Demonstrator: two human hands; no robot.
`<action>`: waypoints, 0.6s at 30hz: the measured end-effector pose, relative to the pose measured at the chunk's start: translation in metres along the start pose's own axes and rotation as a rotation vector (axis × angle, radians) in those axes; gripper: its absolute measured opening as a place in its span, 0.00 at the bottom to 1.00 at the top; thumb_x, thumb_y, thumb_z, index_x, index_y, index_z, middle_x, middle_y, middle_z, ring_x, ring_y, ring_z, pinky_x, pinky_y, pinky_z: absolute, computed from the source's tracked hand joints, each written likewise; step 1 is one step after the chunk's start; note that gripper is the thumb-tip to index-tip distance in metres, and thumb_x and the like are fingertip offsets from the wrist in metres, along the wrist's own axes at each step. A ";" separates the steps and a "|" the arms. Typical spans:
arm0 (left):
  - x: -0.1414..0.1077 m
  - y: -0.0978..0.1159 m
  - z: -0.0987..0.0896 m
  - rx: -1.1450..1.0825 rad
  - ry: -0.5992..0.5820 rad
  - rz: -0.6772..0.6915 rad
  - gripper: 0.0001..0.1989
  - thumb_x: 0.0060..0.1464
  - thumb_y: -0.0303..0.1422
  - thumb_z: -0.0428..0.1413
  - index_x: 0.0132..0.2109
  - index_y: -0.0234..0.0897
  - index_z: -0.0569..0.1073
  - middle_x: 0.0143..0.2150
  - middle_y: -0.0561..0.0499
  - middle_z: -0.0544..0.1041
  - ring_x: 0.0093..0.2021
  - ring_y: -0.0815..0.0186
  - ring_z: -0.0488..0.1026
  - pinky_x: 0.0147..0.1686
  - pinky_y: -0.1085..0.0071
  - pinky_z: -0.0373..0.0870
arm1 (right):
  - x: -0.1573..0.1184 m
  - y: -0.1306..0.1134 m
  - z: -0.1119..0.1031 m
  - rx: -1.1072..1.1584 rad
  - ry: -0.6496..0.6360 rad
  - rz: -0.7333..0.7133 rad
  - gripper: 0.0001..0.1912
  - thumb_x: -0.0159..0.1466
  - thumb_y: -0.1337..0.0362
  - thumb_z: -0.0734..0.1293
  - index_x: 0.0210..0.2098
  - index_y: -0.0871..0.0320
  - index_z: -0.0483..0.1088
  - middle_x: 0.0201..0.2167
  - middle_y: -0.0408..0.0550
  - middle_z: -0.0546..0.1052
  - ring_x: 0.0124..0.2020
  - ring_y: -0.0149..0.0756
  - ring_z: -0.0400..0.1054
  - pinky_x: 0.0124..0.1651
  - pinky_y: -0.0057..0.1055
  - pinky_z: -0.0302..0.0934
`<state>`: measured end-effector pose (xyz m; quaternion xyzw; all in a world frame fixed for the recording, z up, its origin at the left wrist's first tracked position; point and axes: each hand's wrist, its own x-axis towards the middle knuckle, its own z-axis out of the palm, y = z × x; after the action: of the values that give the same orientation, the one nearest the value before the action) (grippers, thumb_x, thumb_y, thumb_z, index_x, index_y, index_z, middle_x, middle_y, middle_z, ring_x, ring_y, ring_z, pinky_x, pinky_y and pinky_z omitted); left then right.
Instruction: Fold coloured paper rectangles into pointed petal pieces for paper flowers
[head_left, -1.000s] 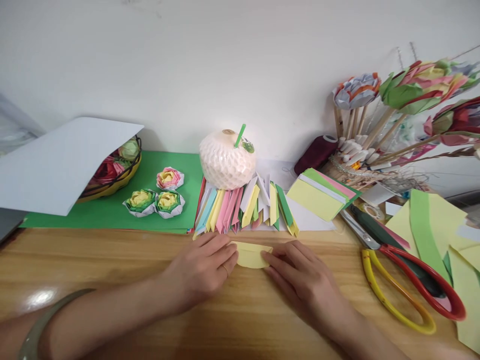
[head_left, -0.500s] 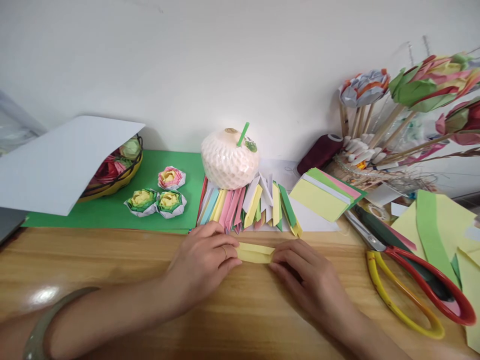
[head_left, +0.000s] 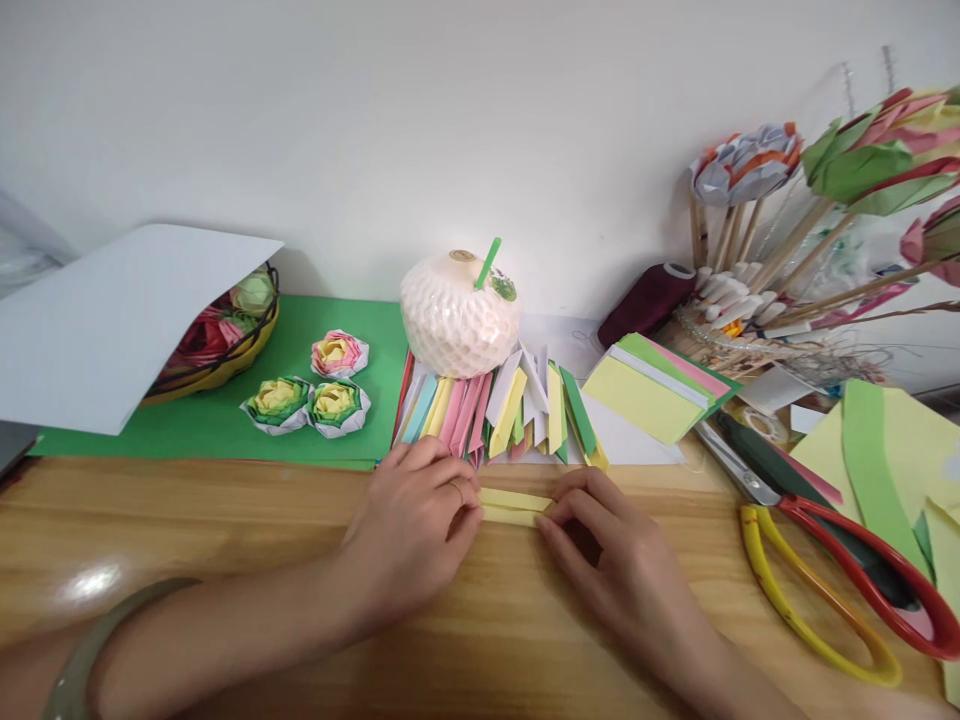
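Across the wooden table (head_left: 285, 640), against a pale wall (head_left: 337, 130), a green sheet (head_left: 300, 315) spreads on the left, with a white sheet (head_left: 142, 320) slanting over a basket (head_left: 259, 345) of folded paper flowers (head_left: 206, 335). At the right, paper flowers on sticks (head_left: 881, 160) lean above a bundle of cotton swabs (head_left: 731, 300), while scissors (head_left: 761, 485) with one red and one yellow handle lie open near yellow and green paper pieces (head_left: 870, 460). A white textured ornament (head_left: 461, 320) with a green straw (head_left: 487, 263) stands at the centre, touching a row of folded coloured strips (head_left: 465, 415). Beside that row lie a dark red thread spool (head_left: 646, 303) and a fanned stack of coloured paper (head_left: 649, 390). Three small paper flowers (head_left: 337, 405) sit together on the green sheet. Smallest is the folded yellow paper (head_left: 514, 505), on the table just in front of the strips: the left hand (head_left: 420, 525) pinches its left end, the right hand (head_left: 619, 545) its right end.
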<state>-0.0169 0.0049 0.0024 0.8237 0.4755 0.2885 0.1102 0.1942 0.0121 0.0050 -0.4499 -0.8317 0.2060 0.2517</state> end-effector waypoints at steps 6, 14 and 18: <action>0.004 0.001 0.000 -0.015 -0.034 -0.049 0.06 0.52 0.24 0.54 0.28 0.35 0.71 0.32 0.53 0.75 0.38 0.61 0.65 0.40 0.61 0.62 | 0.004 0.000 -0.001 0.025 0.005 0.025 0.09 0.62 0.71 0.59 0.26 0.56 0.64 0.34 0.48 0.68 0.33 0.35 0.68 0.34 0.31 0.64; 0.004 0.002 -0.001 0.002 -0.069 -0.075 0.07 0.53 0.26 0.53 0.28 0.35 0.70 0.34 0.50 0.73 0.41 0.59 0.64 0.40 0.58 0.61 | 0.004 0.001 -0.002 0.053 -0.024 0.046 0.09 0.61 0.72 0.59 0.26 0.57 0.64 0.34 0.48 0.68 0.34 0.35 0.67 0.35 0.31 0.64; 0.002 0.000 -0.003 0.071 -0.063 -0.070 0.07 0.54 0.27 0.52 0.28 0.35 0.70 0.35 0.49 0.73 0.40 0.59 0.63 0.38 0.58 0.60 | 0.004 0.001 -0.003 0.049 -0.018 0.038 0.09 0.61 0.72 0.59 0.26 0.56 0.64 0.34 0.48 0.68 0.33 0.35 0.67 0.34 0.31 0.64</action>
<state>-0.0181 0.0062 0.0057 0.8187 0.5101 0.2412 0.1060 0.1950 0.0168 0.0081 -0.4575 -0.8199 0.2350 0.2513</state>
